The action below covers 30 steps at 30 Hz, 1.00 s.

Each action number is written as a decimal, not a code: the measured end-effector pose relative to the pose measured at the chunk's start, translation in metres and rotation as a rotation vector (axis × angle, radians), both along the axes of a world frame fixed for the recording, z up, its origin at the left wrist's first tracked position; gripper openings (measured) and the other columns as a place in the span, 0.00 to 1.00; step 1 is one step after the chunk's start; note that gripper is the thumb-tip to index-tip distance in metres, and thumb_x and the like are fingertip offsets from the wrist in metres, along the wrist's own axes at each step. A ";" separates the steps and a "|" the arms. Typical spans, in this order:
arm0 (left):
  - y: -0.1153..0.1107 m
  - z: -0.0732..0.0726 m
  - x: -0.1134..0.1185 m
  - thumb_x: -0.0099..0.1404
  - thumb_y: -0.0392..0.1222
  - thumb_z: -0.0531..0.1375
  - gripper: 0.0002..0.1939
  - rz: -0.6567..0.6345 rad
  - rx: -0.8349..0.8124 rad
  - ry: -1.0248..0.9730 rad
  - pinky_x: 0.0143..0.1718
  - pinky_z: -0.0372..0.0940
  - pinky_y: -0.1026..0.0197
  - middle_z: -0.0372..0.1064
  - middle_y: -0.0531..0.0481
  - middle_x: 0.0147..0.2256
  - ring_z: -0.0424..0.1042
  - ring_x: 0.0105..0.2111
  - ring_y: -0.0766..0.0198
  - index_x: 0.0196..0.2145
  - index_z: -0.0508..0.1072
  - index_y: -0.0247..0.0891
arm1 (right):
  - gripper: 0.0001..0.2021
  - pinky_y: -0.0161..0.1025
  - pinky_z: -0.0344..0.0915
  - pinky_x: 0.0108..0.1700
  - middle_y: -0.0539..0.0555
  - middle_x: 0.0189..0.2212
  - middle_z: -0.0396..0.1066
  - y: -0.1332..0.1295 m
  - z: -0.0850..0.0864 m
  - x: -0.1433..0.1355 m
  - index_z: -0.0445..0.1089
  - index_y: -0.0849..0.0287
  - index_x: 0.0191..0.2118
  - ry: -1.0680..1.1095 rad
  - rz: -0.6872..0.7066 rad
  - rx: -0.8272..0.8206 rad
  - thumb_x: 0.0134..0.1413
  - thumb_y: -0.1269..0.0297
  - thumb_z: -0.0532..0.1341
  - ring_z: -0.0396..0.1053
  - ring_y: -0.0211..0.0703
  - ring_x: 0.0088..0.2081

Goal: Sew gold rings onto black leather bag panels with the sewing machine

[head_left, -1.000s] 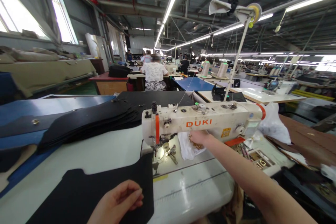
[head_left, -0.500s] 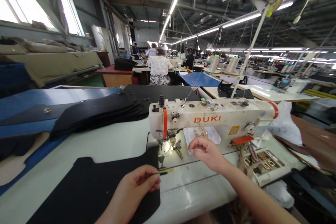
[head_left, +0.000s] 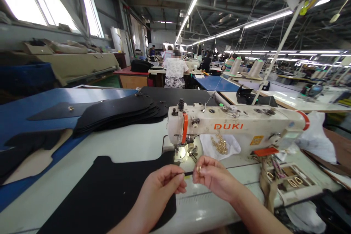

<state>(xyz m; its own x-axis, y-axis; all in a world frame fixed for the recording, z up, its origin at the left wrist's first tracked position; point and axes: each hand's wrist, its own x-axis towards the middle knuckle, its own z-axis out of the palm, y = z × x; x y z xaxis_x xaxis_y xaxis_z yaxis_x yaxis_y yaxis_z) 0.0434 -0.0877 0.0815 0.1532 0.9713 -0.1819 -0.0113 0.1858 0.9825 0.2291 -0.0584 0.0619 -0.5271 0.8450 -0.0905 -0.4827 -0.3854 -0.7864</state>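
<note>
My left hand [head_left: 160, 190] is closed in a pinch on a narrow black strip [head_left: 189, 173], whose far end points toward my right hand. Between the thumb and fingers of my right hand [head_left: 215, 177] sits a small gold-coloured metal ring [head_left: 199, 169]. The strip's end reaches those fingers; whether it passes through the ring I cannot tell. Both hands are in front of the white sewing machine [head_left: 233, 126], just short of its needle area. A large black flat panel [head_left: 115, 186] lies on the machine bed, partly under my left hand and forearm.
Behind my right hand, a white bag [head_left: 207, 144] holds many gold metal pieces [head_left: 220, 144]. A tray [head_left: 304, 195] with buckles and tools stands at right. Stacked black panels [head_left: 117, 115] lie at left. A person in a white top [head_left: 175, 67] sits ahead, facing away.
My right hand has come away from the white bag, down to my left hand, carrying the gold ring. The strip's end now meets its fingers. The whole view has shifted slightly.
</note>
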 end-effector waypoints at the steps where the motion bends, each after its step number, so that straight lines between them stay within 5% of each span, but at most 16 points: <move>1: 0.000 0.001 0.000 0.50 0.51 0.64 0.16 -0.001 0.000 -0.004 0.28 0.66 0.64 0.73 0.52 0.22 0.71 0.23 0.64 0.29 0.73 0.35 | 0.08 0.34 0.63 0.35 0.49 0.23 0.71 0.000 -0.002 -0.002 0.68 0.62 0.27 0.038 0.021 -0.024 0.41 0.70 0.68 0.68 0.34 0.27; 9: -0.003 0.004 -0.002 0.48 0.53 0.65 0.17 -0.012 -0.004 -0.039 0.27 0.65 0.64 0.72 0.52 0.20 0.69 0.22 0.65 0.28 0.73 0.36 | 0.07 0.33 0.63 0.34 0.49 0.21 0.72 0.001 -0.014 -0.010 0.68 0.62 0.28 0.112 0.126 -0.058 0.43 0.69 0.67 0.69 0.34 0.25; 17: -0.001 -0.001 -0.006 0.49 0.54 0.65 0.17 -0.002 -0.005 -0.039 0.27 0.64 0.63 0.72 0.52 0.21 0.69 0.23 0.65 0.28 0.72 0.35 | 0.12 0.32 0.63 0.31 0.50 0.21 0.71 -0.005 -0.014 -0.014 0.66 0.62 0.27 0.022 0.066 -0.086 0.40 0.65 0.70 0.68 0.33 0.23; 26: 0.000 -0.012 -0.017 0.49 0.52 0.66 0.18 -0.032 -0.073 -0.034 0.28 0.64 0.63 0.73 0.51 0.22 0.71 0.24 0.64 0.30 0.72 0.35 | 0.09 0.32 0.65 0.29 0.50 0.21 0.73 -0.002 -0.002 -0.015 0.67 0.63 0.25 -0.314 0.118 0.088 0.38 0.68 0.68 0.69 0.34 0.23; 30: -0.002 -0.014 -0.017 0.48 0.53 0.66 0.18 0.005 -0.061 -0.012 0.30 0.64 0.63 0.72 0.51 0.22 0.71 0.26 0.63 0.29 0.74 0.35 | 0.11 0.30 0.64 0.27 0.49 0.21 0.73 -0.004 -0.006 -0.021 0.66 0.62 0.25 -0.249 0.086 0.016 0.37 0.67 0.69 0.69 0.33 0.23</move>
<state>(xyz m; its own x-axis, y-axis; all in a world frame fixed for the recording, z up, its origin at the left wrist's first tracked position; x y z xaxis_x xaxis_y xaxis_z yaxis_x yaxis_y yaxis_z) 0.0269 -0.0892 0.0675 0.1505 0.9592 -0.2393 -0.0243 0.2456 0.9691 0.2085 -0.0624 0.0561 -0.5600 0.8005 -0.2136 -0.2398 -0.4034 -0.8830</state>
